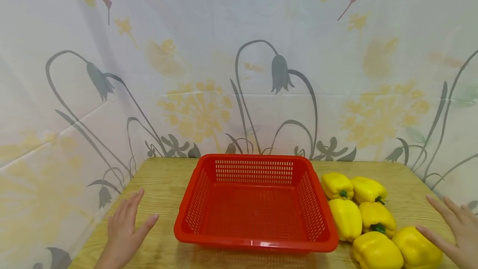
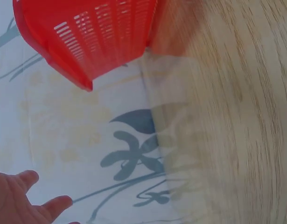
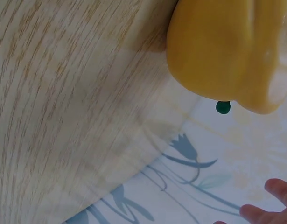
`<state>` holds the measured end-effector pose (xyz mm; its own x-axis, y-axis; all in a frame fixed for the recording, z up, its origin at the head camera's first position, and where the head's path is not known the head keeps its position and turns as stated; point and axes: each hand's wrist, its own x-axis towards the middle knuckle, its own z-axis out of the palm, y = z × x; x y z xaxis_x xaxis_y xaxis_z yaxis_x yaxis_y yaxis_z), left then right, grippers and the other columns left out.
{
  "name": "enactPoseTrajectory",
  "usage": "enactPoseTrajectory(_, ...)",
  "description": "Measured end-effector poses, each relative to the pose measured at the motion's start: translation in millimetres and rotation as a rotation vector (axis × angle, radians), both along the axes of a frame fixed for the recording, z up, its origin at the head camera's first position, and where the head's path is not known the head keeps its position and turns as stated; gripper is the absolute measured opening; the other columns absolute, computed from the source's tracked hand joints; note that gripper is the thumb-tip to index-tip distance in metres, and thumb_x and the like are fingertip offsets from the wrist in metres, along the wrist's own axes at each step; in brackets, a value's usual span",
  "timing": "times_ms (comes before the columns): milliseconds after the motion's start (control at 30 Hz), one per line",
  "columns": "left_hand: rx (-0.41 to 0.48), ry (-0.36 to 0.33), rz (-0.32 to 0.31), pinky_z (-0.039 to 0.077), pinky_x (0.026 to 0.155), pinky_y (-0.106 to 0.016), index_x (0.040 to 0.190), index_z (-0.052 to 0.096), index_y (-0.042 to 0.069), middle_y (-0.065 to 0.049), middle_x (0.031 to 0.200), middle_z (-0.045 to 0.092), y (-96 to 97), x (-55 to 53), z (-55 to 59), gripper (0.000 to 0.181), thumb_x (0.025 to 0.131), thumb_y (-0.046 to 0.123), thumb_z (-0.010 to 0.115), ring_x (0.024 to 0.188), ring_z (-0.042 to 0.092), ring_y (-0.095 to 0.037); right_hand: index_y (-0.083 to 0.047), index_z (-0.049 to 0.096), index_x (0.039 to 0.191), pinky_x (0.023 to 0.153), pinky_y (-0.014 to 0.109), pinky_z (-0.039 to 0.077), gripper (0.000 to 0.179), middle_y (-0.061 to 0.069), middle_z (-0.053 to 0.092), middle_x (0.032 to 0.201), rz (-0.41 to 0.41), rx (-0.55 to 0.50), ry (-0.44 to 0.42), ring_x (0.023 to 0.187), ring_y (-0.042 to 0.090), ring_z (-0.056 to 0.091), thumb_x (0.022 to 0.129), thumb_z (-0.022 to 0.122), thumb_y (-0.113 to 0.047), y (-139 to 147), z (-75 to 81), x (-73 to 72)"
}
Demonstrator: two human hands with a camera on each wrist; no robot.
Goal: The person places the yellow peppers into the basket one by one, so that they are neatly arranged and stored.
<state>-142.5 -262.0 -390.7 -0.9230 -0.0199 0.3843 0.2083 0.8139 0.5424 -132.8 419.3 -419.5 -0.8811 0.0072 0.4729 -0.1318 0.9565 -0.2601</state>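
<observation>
A red plastic basket (image 1: 257, 244) with slotted walls stands in the middle of the table, nothing inside it. To its right lie several yellow bell peppers (image 1: 345, 219) with green stems, grouped together. My left hand (image 1: 125, 229) hovers left of the basket, fingers spread and holding nothing; the left wrist view shows its fingertips (image 2: 59, 205) apart from the basket wall (image 2: 101, 37). At the right edge my right hand (image 1: 461, 233) is held with fingers extended, beside the nearest pepper (image 1: 416, 248). In the right wrist view that hand's fingertips (image 3: 276, 189) are apart from a large yellow pepper (image 3: 218, 51).
The wooden table (image 1: 160, 202) has a light grain and a glossy surface. Behind it hangs a pale curtain (image 1: 209, 24) printed with grey and yellow flowers, which also runs down along the table's left and right sides.
</observation>
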Motion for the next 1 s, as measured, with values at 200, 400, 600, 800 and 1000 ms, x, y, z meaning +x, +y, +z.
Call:
enactPoseTrajectory(200,0.09,-0.043,-0.027,0.02,0.089,-0.073,0.146,0.022,0.003,-0.03,0.139,0.027,7.6,2.9,0.4,0.075,0.088,0.031,0.062,0.123,0.02,-0.054,-0.007,0.009,0.149,0.093,0.074,0.0,0.086,0.042,0.009,0.139,-0.013,0.0,-0.036,0.116,0.065,0.013,0.088,0.062,-0.037,-1.1,-5.8,-1.0)
enactPoseTrajectory(400,0.201,-0.144,-0.048,0.025,0.091,-0.071,0.148,0.016,0.004,-0.028,0.144,0.021,20.7,3.3,0.2,0.079,0.089,0.033,0.061,0.127,0.02,-0.05,-0.006,0.009,0.149,0.092,0.075,0.003,0.085,0.041,0.007,0.14,-0.017,-0.033,-0.04,0.114,0.065,0.016,0.088,0.062,-0.033,-1.7,-7.3,1.4)
enactPoseTrajectory(600,0.346,-0.202,-0.082,0.034,0.091,-0.065,0.146,0.018,0.002,-0.027,0.142,0.026,29.8,0.8,-0.8,0.077,0.09,0.03,0.062,0.126,0.027,-0.047,-0.002,0.009,0.148,0.092,0.075,0.004,0.083,0.04,0.009,0.14,-0.005,-0.078,-0.06,0.115,0.065,0.016,0.089,0.062,-0.029,-5.0,-6.5,3.3)
enactPoseTrajectory(800,0.442,-0.276,-0.072,0.042,0.091,-0.055,0.143,0.027,0.007,-0.023,0.139,0.033,35.1,-0.7,-3.9,0.07,0.087,0.029,0.065,0.124,0.033,-0.045,0.004,0.008,0.146,0.095,0.073,0.004,0.084,0.044,0.02,0.132,0.021,-0.094,-0.089,0.111,0.063,0.021,0.089,0.062,-0.027,-3.9,-8.6,3.1)
enactPoseTrajectory(1000,0.493,-0.274,-0.075,0.049,0.086,-0.047,0.137,0.037,0.009,-0.018,0.134,0.042,40.6,0.6,-8.3,0.064,0.084,0.025,0.07,0.12,0.041,-0.041,0.013,0.008,0.141,0.094,0.073,0.006,0.082,0.045,0.02,0.13,0.004,-0.118,-0.147,0.108,0.063,0.023,0.091,0.058,-0.028,-5.3,-12.1,1.8)
